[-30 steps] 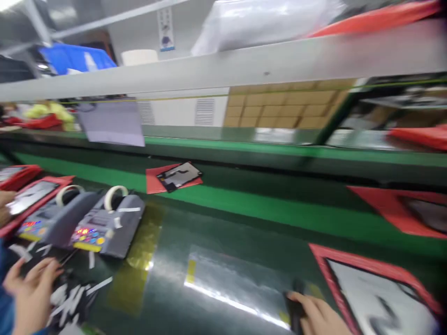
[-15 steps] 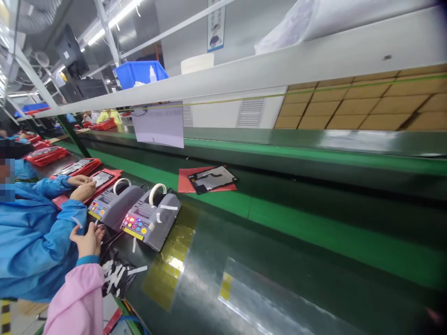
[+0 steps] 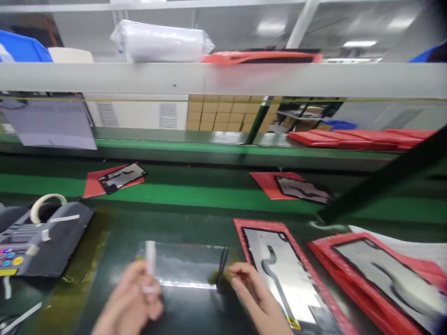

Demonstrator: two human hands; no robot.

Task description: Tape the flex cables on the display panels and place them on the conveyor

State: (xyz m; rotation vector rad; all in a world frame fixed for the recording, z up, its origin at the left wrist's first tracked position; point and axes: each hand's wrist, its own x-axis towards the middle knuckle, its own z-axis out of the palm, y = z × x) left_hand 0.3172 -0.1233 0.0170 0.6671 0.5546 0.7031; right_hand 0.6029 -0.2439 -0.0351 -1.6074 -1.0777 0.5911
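My left hand point(image 3: 134, 298), closed and blurred by motion, pinches a short white tape strip point(image 3: 150, 258) that stands up from its fingertips. My right hand point(image 3: 256, 295) has its thumb and first finger drawn together; whether anything is between them I cannot make out. Just left of those fingertips is a thin black two-pronged tool point(image 3: 222, 267), which looks like tweezers. Under both hands a clear plastic sheet point(image 3: 185, 265) lies on the dark green bench. Close to my right hand a flat grey panel with a black border point(image 3: 270, 253) rests on a red sleeve point(image 3: 240, 228).
A grey tape dispenser point(image 3: 59, 246) stands at left. On the green belt lie two more panels point(image 3: 122, 178) point(image 3: 302, 188). A stack of red sleeves point(image 3: 335, 270) bears another panel at right. A dark slanted post point(image 3: 384, 172) crosses there; a white shelf rail point(image 3: 223, 78) runs overhead.
My view has swung right, away from the co-worker in blue sleeves. My left hand has come from beside the tape dispensers to over the clear sheet, with a tape strip. My right hand has come into view.
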